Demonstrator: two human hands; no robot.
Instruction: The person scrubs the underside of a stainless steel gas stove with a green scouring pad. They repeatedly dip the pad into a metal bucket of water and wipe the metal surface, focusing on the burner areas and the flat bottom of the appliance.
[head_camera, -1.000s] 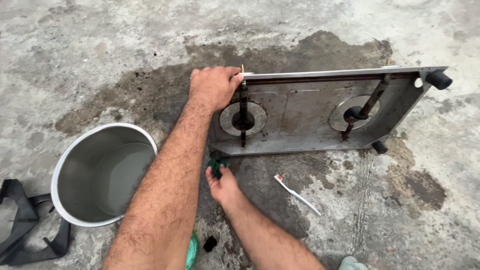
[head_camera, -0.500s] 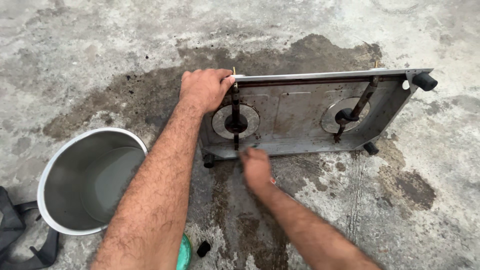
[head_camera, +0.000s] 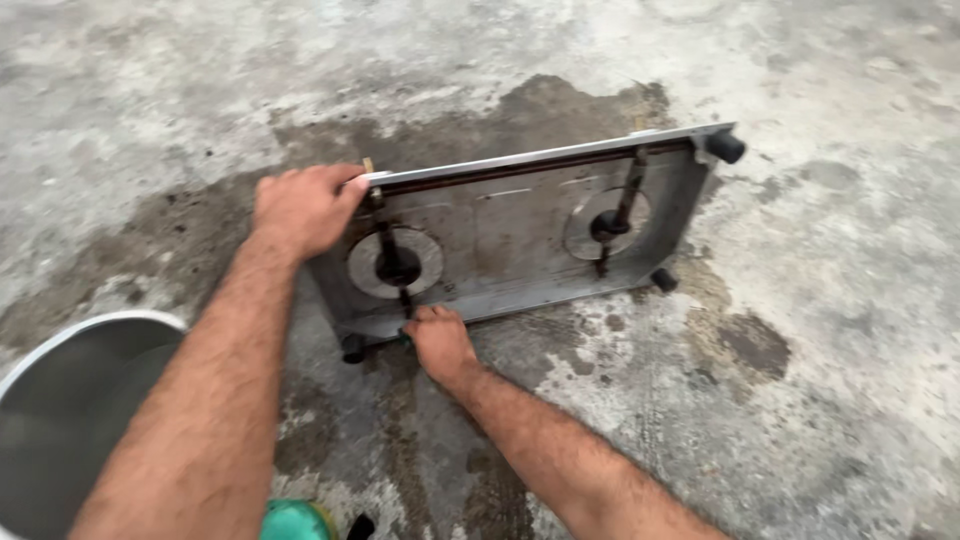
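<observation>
1. The stove (head_camera: 520, 235) stands tilted on its long edge on the wet concrete floor (head_camera: 800, 400), underside facing you.
2. Your left hand (head_camera: 300, 208) grips its upper left corner.
3. Your right hand (head_camera: 438, 340), fingers clenched, presses its lower edge.
4. A metal bucket (head_camera: 70, 420) sits to your left.

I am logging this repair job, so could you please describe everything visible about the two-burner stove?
The stove is a grey metal tray tipped up on its long edge, its underside facing the camera. It shows two round burner openings, dark pipes and black rubber feet, with grime on it. It stands on stained wet concrete. The left hand grips its upper corner; the right hand touches its lower edge.
</observation>
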